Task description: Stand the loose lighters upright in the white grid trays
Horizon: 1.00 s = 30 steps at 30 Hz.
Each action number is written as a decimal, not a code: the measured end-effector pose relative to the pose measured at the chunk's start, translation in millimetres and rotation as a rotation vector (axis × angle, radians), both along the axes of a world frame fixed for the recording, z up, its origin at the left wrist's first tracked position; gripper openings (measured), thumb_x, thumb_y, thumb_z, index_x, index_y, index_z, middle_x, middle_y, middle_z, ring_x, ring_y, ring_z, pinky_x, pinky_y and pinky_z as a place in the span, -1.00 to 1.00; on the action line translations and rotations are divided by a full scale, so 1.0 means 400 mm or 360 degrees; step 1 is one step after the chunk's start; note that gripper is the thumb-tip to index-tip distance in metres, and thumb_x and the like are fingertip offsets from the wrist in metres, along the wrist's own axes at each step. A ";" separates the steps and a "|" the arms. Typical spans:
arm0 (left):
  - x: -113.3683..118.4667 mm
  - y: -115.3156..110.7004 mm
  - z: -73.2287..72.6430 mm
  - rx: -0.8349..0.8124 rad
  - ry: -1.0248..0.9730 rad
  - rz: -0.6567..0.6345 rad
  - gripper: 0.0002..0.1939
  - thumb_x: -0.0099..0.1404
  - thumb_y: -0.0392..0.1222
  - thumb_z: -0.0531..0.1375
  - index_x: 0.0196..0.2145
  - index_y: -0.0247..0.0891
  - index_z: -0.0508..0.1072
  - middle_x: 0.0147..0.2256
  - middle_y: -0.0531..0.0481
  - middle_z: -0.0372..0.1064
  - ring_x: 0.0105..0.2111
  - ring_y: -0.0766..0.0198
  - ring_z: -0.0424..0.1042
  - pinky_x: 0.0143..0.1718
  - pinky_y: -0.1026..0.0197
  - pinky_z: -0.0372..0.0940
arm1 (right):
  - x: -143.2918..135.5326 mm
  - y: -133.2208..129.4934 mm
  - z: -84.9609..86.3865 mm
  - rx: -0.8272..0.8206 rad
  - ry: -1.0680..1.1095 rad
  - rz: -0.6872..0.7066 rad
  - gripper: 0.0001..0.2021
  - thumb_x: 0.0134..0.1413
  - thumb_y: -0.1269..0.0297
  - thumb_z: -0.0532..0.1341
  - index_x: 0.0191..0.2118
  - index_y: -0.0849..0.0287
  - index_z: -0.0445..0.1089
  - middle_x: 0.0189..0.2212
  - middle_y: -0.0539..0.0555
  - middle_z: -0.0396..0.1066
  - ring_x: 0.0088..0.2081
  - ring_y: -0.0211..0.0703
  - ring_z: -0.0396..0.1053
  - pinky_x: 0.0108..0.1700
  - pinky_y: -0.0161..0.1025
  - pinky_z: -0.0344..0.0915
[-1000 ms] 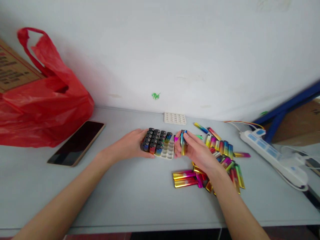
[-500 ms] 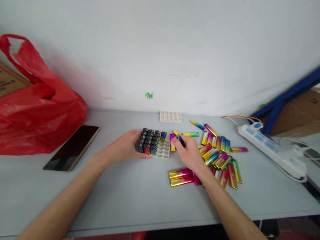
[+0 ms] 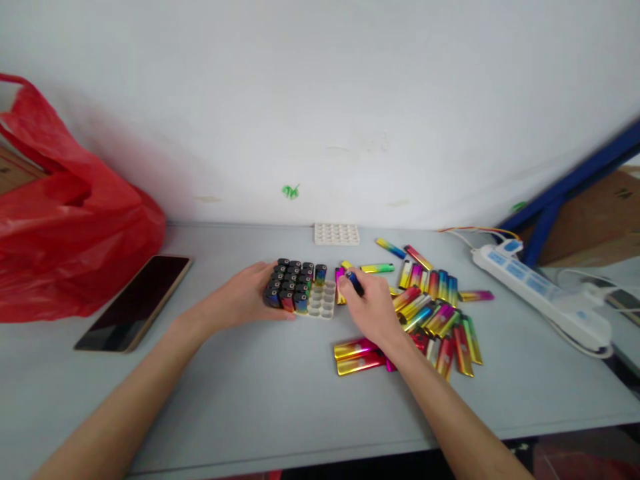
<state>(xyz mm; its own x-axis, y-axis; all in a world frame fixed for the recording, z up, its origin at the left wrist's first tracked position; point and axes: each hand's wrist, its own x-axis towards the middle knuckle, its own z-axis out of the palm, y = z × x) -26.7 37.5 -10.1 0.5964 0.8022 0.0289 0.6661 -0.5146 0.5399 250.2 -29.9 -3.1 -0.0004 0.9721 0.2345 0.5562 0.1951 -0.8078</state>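
Several lighters with black tops (image 3: 290,283) stand upright in a white tray (image 3: 321,303), whose right-hand holes show bare. My left hand (image 3: 245,297) is wrapped round the left side of this filled tray. Just right of the tray, my right hand (image 3: 370,303) grips a lighter with a dark top (image 3: 355,283), its fingers closed on it. A pink and yellow lighter (image 3: 340,287) lies between that hand and the tray. Many shiny coloured lighters (image 3: 430,313) are heaped to the right, partly hidden by my right hand and forearm.
A second white tray (image 3: 337,234) lies by the wall. At the left are a red plastic bag (image 3: 85,227) and a phone (image 3: 135,303). A white power strip (image 3: 540,293) with cables, a blue frame (image 3: 565,190) and a cardboard box (image 3: 595,217) occupy the right.
The whole view has shifted slightly, moving most things a little to the left. Both hands keep nearly the same places and their holds.
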 end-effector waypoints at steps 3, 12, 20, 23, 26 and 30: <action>0.001 0.000 0.000 -0.0016 0.0006 0.0004 -0.30 0.11 0.33 0.51 0.05 -0.13 0.53 0.00 -0.12 0.64 0.01 -0.18 0.61 0.11 -0.06 0.48 | 0.000 -0.006 0.008 -0.0017 -0.0047 -0.0015 -0.62 0.50 -0.04 0.15 -0.37 0.02 0.26 -0.56 -0.08 0.32 -0.48 -0.14 0.27 -0.35 -0.20 0.10; 0.005 -0.007 -0.001 0.0005 -0.0040 -0.0003 -0.29 0.13 0.35 0.51 0.06 -0.13 0.54 -0.02 -0.11 0.65 0.00 -0.14 0.62 0.07 0.00 0.48 | 0.030 -0.001 0.043 0.0269 -0.0251 0.0222 -0.63 0.58 0.00 0.15 -0.31 0.05 0.35 -0.29 0.11 0.50 -0.21 -0.01 0.45 -0.11 -0.13 0.34; 0.006 -0.011 -0.004 0.0047 -0.0100 -0.0003 -0.29 0.09 0.27 0.57 0.06 -0.13 0.56 0.00 -0.16 0.66 0.01 -0.14 0.63 0.10 -0.03 0.49 | 0.040 0.015 -0.001 0.0171 -0.0410 0.0290 -0.68 0.60 0.01 0.15 -0.13 0.08 0.52 -0.30 0.11 0.63 -0.25 0.03 0.57 -0.16 -0.14 0.38; 0.008 -0.011 -0.003 0.0048 -0.0085 -0.0032 -0.34 0.09 0.25 0.58 0.02 -0.13 0.56 -0.04 -0.13 0.66 -0.01 -0.11 0.64 0.07 0.00 0.47 | 0.026 0.019 -0.018 0.0190 -0.0568 0.0393 -0.72 0.62 0.09 0.13 -0.06 0.09 0.53 -0.22 0.16 0.66 -0.21 0.07 0.59 -0.10 -0.11 0.40; 0.010 -0.013 0.001 0.0042 -0.0098 -0.0056 -0.37 0.12 0.23 0.57 0.01 -0.13 0.55 -0.05 -0.09 0.65 -0.03 -0.09 0.63 0.03 0.05 0.46 | -0.002 0.015 -0.023 0.0236 -0.0876 0.0313 -0.75 0.62 0.12 0.15 -0.07 0.09 0.51 -0.18 0.20 0.66 -0.19 0.12 0.58 -0.09 -0.06 0.37; 0.013 -0.015 0.004 0.0046 -0.0079 -0.0031 -0.34 0.11 0.27 0.56 0.01 -0.14 0.54 -0.06 -0.10 0.63 -0.04 -0.10 0.62 0.01 0.05 0.44 | -0.029 0.010 -0.029 0.0237 -0.1098 0.0060 -0.73 0.56 0.06 0.25 -0.20 0.08 0.48 -0.32 0.19 0.62 -0.29 0.09 0.54 -0.18 -0.08 0.29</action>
